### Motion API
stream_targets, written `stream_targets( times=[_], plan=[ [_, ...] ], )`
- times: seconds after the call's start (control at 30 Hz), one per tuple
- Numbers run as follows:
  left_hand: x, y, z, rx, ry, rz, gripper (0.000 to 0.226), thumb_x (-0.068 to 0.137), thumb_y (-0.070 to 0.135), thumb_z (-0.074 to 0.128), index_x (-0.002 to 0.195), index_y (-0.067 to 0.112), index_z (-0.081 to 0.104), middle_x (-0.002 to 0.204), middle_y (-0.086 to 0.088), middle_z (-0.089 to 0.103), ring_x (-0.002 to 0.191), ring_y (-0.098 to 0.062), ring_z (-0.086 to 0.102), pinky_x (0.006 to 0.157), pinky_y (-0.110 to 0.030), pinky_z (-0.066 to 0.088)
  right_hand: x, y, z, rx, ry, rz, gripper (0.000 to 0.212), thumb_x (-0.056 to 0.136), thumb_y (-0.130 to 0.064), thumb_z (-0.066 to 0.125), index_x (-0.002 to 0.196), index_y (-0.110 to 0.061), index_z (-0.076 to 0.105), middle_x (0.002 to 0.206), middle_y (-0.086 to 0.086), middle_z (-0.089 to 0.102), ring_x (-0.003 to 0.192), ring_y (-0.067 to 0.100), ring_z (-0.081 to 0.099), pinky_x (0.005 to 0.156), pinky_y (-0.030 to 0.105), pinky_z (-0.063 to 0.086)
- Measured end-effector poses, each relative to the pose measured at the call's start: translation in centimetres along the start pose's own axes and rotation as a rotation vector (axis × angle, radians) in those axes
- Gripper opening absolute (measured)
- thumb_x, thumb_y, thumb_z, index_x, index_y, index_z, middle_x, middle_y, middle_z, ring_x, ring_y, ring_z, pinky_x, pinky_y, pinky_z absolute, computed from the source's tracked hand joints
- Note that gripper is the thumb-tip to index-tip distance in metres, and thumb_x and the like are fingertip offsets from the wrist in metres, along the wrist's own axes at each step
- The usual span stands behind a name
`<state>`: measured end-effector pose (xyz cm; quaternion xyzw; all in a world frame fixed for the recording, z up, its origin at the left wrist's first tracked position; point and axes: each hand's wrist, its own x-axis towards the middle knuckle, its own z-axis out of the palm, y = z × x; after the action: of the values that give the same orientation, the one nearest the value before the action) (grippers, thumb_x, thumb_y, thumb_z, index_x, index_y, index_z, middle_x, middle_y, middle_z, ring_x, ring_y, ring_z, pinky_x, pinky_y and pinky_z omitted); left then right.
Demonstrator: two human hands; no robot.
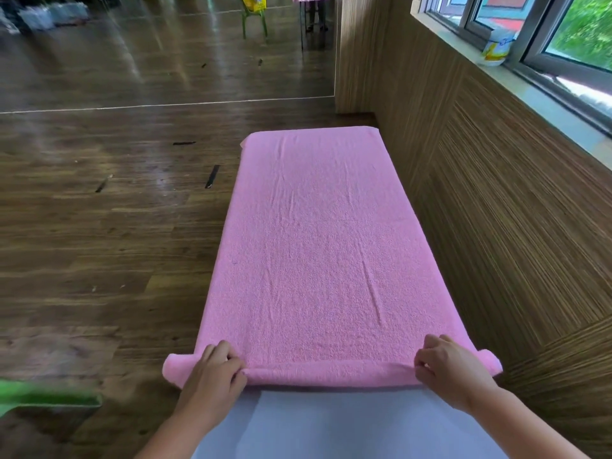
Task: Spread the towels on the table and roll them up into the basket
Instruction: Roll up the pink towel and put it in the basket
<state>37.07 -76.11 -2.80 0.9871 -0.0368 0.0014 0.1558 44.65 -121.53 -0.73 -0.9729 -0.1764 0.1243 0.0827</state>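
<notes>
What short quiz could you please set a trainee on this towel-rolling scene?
1. True or false: the pink towel lies spread along the table, with only its near edge rolled.
2. Where do the left hand and right hand grip? A: the far corners. B: the rolled near edge. C: the table's legs.
3. Fill in: the window is on the person's ___ side.
Key: 1 true; 2 B; 3 right.

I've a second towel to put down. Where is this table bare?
Only the grey strip of table nearest you, between the forearms, bordered ahead by the rolled edge of the pink towel. Beyond, the towel covers the top, and the left hand and right hand grip the roll near its ends.
</notes>
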Motion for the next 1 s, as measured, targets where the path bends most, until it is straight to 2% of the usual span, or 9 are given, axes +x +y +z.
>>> stream_targets(
  times=[0.1, 0.17, 0.27, 0.37, 0.47, 0.53, 0.73, 0.9, 1.0],
  plan=[
    [1.2, 0.6, 0.0, -0.055, 0.057, -0.105, 0.023, 0.091, 0.031, 0.048, 0.092, 0.026, 0.07, 0.089, 0.015, 0.04, 0.085, -0.009, 0.044, 0.068, -0.033, 0.049, 1.5, -0.8, -0.3, 0.101, 0.085, 0.126, 0.02, 0.098, -0.031, 0.051, 0.088, -0.026, 0.068, 0.088, -0.008, 0.055, 0.078, 0.014, 0.059, 0.066, 0.036, 0.049],
    [1.6, 1.4, 0.2, -0.122, 0.106, -0.186, 0.019, 0.093, 0.015, 0.057, 0.104, 0.025, 0.069, 0.096, 0.012, 0.047, 0.086, -0.011, 0.053, 0.069, -0.033, 0.049, 1.6, -1.3, 0.0, 0.19, 0.132, 0.154, 0.017, 0.098, -0.024, 0.051, 0.103, -0.031, 0.066, 0.1, -0.008, 0.059, 0.082, 0.016, 0.063, 0.067, 0.035, 0.05],
    [0.7, 2.3, 0.9, -0.131, 0.085, -0.12, 0.032, 0.086, 0.009, 0.065, 0.113, 0.027, 0.065, 0.11, 0.014, 0.052, 0.098, -0.01, 0.054, 0.077, -0.03, 0.052, 0.7, -1.3, 0.5, 0.152, 0.116, 0.065, 0.039, 0.088, -0.022, 0.057, 0.126, -0.035, 0.057, 0.118, -0.014, 0.059, 0.1, 0.015, 0.06, 0.071, 0.033, 0.053],
    [0.5, 1.8, 1.3, -0.035, -0.01, -0.049, 0.053, 0.075, 0.018, 0.076, 0.125, 0.032, 0.063, 0.123, 0.014, 0.058, 0.109, -0.011, 0.05, 0.089, -0.032, 0.053, 0.6, -1.1, 1.1, 0.037, 0.1, 0.007, 0.043, 0.079, -0.023, 0.072, 0.12, -0.034, 0.065, 0.112, -0.016, 0.064, 0.093, 0.016, 0.057, 0.06, 0.031, 0.054],
    [1.5, 0.9, 1.1, 0.009, 0.005, -0.058, 0.042, 0.076, 0.021, 0.058, 0.115, 0.033, 0.069, 0.111, 0.017, 0.064, 0.099, -0.013, 0.052, 0.086, -0.034, 0.052, 1.5, -1.3, 1.0, -0.009, 0.113, 0.01, 0.022, 0.089, -0.03, 0.064, 0.11, -0.033, 0.071, 0.1, -0.017, 0.064, 0.09, 0.013, 0.052, 0.057, 0.03, 0.051],
    [1.7, 0.8, 0.6, 0.016, 0.0, -0.037, 0.043, 0.076, 0.027, 0.043, 0.107, 0.035, 0.072, 0.099, 0.02, 0.064, 0.091, -0.012, 0.049, 0.079, -0.032, 0.051, 1.6, -1.3, 0.5, -0.026, 0.075, -0.013, 0.023, 0.096, -0.035, 0.052, 0.11, -0.031, 0.071, 0.1, -0.017, 0.063, 0.094, 0.01, 0.047, 0.065, 0.028, 0.047],
    [0.6, 1.0, 0.1, 0.057, -0.069, 0.002, 0.033, 0.081, 0.037, 0.036, 0.084, 0.031, 0.069, 0.088, 0.02, 0.039, 0.087, -0.008, 0.04, 0.072, -0.031, 0.047, 0.8, -1.1, -0.5, -0.018, -0.041, -0.033, 0.027, 0.095, -0.037, 0.047, 0.096, -0.027, 0.071, 0.094, -0.013, 0.056, 0.09, 0.007, 0.041, 0.068, 0.026, 0.041],
    [2.5, 1.6, -0.7, -0.011, -0.026, -0.183, 0.032, 0.09, 0.017, 0.052, 0.115, 0.035, 0.063, 0.106, 0.013, 0.044, 0.103, -0.011, 0.047, 0.072, -0.036, 0.05, 2.1, -1.9, -0.7, 0.114, 0.068, 0.1, 0.024, 0.096, -0.023, 0.049, 0.111, -0.03, 0.066, 0.106, -0.01, 0.055, 0.095, 0.014, 0.056, 0.076, 0.032, 0.049],
    [1.5, 1.5, 0.0, -0.069, 0.004, -0.134, 0.04, 0.086, 0.009, 0.059, 0.117, 0.033, 0.062, 0.116, 0.016, 0.047, 0.109, -0.008, 0.047, 0.084, -0.034, 0.052, 0.8, -1.6, 0.0, 0.146, 0.064, 0.06, 0.035, 0.087, -0.018, 0.055, 0.119, -0.031, 0.06, 0.11, -0.012, 0.057, 0.101, 0.014, 0.053, 0.08, 0.032, 0.049]
  ],
)
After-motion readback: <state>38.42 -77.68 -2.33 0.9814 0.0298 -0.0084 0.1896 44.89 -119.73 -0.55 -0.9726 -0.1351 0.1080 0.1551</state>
